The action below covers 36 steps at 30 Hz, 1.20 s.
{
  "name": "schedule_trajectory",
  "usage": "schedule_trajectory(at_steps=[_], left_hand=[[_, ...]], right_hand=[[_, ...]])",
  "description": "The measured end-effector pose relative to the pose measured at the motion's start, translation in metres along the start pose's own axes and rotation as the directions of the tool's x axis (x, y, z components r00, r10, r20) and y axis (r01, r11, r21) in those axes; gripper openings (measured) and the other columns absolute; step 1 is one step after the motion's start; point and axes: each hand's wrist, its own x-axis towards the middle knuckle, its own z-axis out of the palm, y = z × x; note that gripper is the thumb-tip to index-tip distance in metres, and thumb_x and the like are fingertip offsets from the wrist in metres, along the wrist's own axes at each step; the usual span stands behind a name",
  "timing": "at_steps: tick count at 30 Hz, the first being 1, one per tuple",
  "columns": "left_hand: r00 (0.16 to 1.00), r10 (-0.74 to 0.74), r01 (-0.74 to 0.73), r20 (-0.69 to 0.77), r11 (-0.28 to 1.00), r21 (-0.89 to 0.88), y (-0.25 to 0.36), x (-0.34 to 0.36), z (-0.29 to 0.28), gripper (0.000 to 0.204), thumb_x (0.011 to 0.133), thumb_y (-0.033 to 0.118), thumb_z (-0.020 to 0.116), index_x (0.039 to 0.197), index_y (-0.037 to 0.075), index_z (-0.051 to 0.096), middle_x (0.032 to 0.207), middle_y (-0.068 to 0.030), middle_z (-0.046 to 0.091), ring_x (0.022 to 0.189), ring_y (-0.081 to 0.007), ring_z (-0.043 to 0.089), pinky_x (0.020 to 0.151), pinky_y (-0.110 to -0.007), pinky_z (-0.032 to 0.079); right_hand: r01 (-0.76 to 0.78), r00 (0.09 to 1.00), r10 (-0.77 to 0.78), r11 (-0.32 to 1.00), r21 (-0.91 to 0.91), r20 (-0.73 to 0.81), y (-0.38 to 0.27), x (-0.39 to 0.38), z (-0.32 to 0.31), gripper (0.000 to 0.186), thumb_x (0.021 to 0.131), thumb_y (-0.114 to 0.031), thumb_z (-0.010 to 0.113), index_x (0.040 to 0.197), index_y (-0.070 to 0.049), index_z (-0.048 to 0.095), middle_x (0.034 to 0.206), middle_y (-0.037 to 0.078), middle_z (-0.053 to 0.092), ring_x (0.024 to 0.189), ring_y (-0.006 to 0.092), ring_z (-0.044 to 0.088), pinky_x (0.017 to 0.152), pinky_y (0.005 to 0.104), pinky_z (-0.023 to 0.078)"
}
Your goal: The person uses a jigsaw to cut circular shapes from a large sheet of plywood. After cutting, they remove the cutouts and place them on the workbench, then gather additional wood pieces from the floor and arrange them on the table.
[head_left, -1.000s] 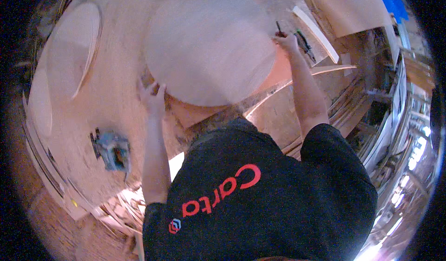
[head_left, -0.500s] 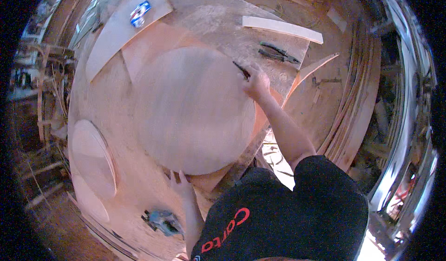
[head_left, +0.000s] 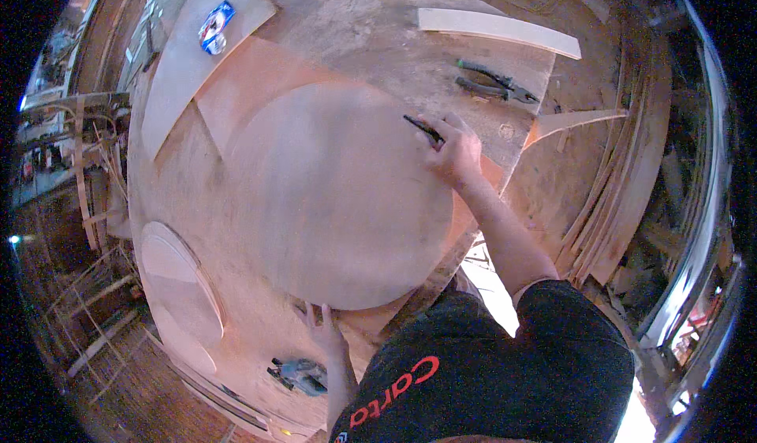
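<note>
A large round wooden disc (head_left: 347, 198) lies on a reddish-brown thin sheet (head_left: 264, 68) on the worktable. Over the disc's right edge, my right hand (head_left: 456, 151) is closed around a slim dark pen-like tool, probably a marker (head_left: 422, 127). Its tip points up and left above the pale surface. My left hand (head_left: 325, 331) rests at the disc's near edge, its fingers apart and touching the rim. Nothing shows in that hand. Right of the disc, a narrow curved strip (head_left: 579, 121) sticks out past the table edge.
Dark-handled pliers (head_left: 497, 82) and a pale wooden strip (head_left: 501, 31) lie at the far right. A blue-and-white packet (head_left: 215, 29) sits on a board (head_left: 185, 56) at far left. Rounded panels (head_left: 181, 281) lie at left; a blue-grey power tool (head_left: 298, 376) is near my left forearm.
The view has shifted, so most things appear farther right. The curved strip lies at a flatter angle, farther from the disc. Both hands keep nearly the same places on the disc.
</note>
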Motion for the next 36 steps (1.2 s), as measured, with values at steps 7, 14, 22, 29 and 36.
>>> schedule_trajectory(at_steps=[7, 14, 22, 29, 36], left_hand=[[0.979, -0.124, 0.106, -0.159, 0.987, -0.118, 0.031, -0.002, 0.012, 0.055, 0.089, 0.016, 0.068, 0.137, -0.004, 0.050, 0.160, -0.0236, 0.013, 0.148, -0.0360, 0.014, 0.118, -0.044, 0.020], [0.949, -0.158, 0.125, -0.272, 0.983, -0.138, 0.027, -0.002, 0.025, 0.056, 0.085, 0.020, 0.072, 0.133, -0.005, 0.054, 0.159, -0.0256, 0.015, 0.148, -0.0391, 0.012, 0.120, -0.045, 0.015], [0.842, -0.254, 0.224, -0.475, 0.967, -0.121, 0.035, -0.048, 0.066, 0.100, 0.073, 0.052, 0.076, 0.147, -0.002, 0.035, 0.160, -0.0227, 0.011, 0.150, -0.0360, 0.000, 0.114, -0.062, -0.007], [0.845, -0.375, 0.347, -0.380, 0.927, -0.144, 0.049, -0.070, 0.061, 0.119, 0.068, 0.060, 0.076, 0.154, 0.002, 0.018, 0.163, -0.0184, 0.002, 0.150, -0.0383, -0.001, 0.110, -0.070, -0.007], [0.831, -0.347, 0.314, -0.436, 0.938, -0.148, 0.040, -0.068, 0.077, 0.110, 0.071, 0.057, 0.073, 0.151, 0.000, 0.024, 0.162, -0.0162, 0.007, 0.151, -0.0332, 0.001, 0.109, -0.071, -0.007]], right_hand=[[0.066, 0.993, -0.069, 0.997, 0.035, 0.100, 0.000, 0.005, 0.000, 0.035, 0.082, -0.022, 0.069, 0.117, -0.018, 0.071, 0.109, 0.011, 0.069, 0.098, 0.0268, 0.067, 0.086, 0.0376, 0.053], [0.226, 0.974, -0.226, 0.974, 0.016, 0.003, 0.034, 0.011, 0.017, 0.034, 0.083, -0.026, 0.073, 0.108, -0.002, 0.072, 0.097, 0.011, 0.072, 0.075, 0.0205, 0.065, 0.067, 0.0329, 0.052], [0.317, 0.918, -0.351, 0.929, 0.189, 0.187, -0.067, 0.000, 0.029, 0.025, 0.094, -0.019, 0.065, 0.097, 0.005, 0.072, 0.087, 0.006, 0.068, 0.074, 0.0148, 0.056, 0.070, 0.0309, 0.046], [0.474, 0.248, -0.607, 0.756, 0.452, 0.755, -0.175, -0.185, 0.064, 0.010, 0.088, -0.012, 0.070, 0.096, -0.009, 0.065, 0.090, 0.010, 0.069, 0.084, 0.0236, 0.065, 0.075, 0.0333, 0.050], [0.825, -0.062, -0.738, 0.341, 0.451, 0.671, -0.227, -0.244, 0.069, 0.025, 0.092, -0.017, 0.060, 0.113, -0.006, 0.065, 0.095, 0.014, 0.067, 0.086, 0.0336, 0.065, 0.071, 0.0435, 0.051]])
